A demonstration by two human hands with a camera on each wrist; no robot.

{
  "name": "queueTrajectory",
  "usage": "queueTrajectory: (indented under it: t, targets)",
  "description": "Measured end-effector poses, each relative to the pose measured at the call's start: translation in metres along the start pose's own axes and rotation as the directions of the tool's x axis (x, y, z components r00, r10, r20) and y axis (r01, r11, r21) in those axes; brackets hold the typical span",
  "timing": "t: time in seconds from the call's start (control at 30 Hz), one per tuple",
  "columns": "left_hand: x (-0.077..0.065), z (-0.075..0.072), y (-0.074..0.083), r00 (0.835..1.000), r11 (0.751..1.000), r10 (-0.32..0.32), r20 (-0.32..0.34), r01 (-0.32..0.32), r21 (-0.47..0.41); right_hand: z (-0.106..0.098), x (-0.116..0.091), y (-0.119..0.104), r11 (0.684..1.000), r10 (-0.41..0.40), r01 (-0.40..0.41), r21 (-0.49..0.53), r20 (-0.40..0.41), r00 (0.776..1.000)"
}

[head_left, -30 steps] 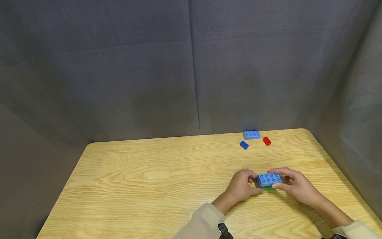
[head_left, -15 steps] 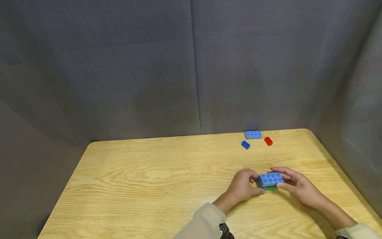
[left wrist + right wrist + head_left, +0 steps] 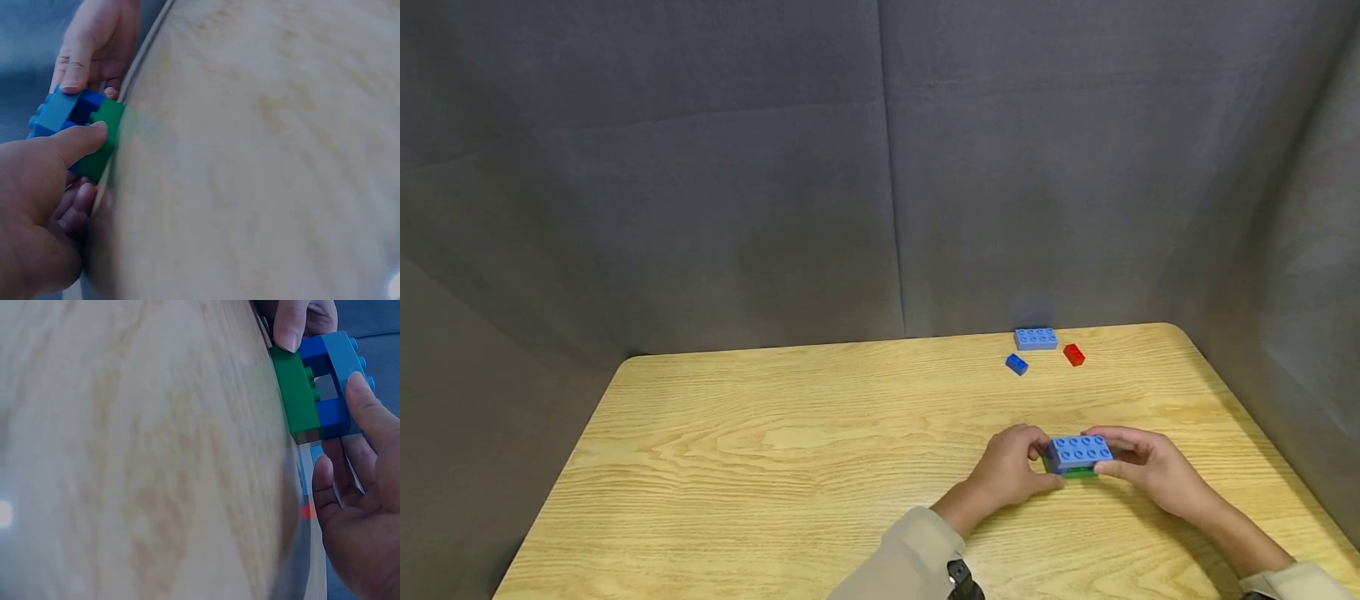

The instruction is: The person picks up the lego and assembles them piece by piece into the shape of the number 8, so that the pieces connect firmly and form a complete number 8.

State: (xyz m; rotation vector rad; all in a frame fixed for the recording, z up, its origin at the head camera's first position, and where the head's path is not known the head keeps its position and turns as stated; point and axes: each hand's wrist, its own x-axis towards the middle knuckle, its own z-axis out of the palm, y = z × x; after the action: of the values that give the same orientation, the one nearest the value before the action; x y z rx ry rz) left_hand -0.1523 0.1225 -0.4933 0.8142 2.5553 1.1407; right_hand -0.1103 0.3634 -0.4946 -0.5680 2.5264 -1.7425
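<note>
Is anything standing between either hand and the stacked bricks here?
Nothing visible: the left hand holds the green bottom brick, and the right hand touches the light blue top brick. The loose red brick lies farther back.

Soft light fell on the tabletop in the head view, with faint sheen near the front; the curtain was dim; the right forearm cast a soft shadow; both wrist views looked bluish and hazy, with smeared wood grain, crisper bricks and one white glare spot each.
</note>
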Motion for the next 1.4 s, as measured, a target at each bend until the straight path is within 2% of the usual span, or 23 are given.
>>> queueTrajectory:
  t: [0.2,0.4,0.53,0.63,0.8,1.0,1.2,1.4]
  targets:
    - [0.001,-0.013,0.001,0.993,0.999,0.035,0.113,-0.036,0.009,0.001,-0.001,0.0,1.0,0.011,-0.011,0.029,-0.001,1.0]
    - [0.003,-0.024,-0.004,0.98,0.992,0.086,0.182,-0.068,-0.104,0.001,-0.003,0.0,0.999,0.033,-0.033,0.035,0.001,0.999]
    - [0.005,-0.034,-0.009,0.979,0.985,0.083,0.188,-0.052,-0.166,0.001,-0.002,0.0,0.999,0.031,-0.032,0.034,0.007,0.999]
    - [0.008,-0.041,-0.011,0.988,0.984,0.075,0.135,-0.051,-0.173,0.0,-0.003,0.0,0.999,0.029,-0.029,0.028,0.013,1.0]
    - [0.016,-0.049,-0.012,0.999,0.983,0.049,-0.02,-0.052,-0.173,0.0,-0.004,0.001,0.999,0.033,-0.034,0.033,0.012,0.999]
    - [0.03,-0.053,-0.015,0.982,0.988,-0.004,-0.187,-0.025,-0.15,0.0,-0.002,-0.001,0.998,0.031,-0.032,0.046,0.011,0.999]
    - [0.046,-0.053,-0.017,0.974,0.991,-0.044,-0.221,0.015,-0.131,-0.001,-0.002,-0.002,0.998,0.038,-0.039,0.038,0.017,0.999]
    - [0.062,-0.054,-0.012,0.961,0.996,-0.089,-0.262,0.079,-0.049,-0.002,0.0,-0.002,0.999,0.039,-0.04,0.019,0.015,0.999]
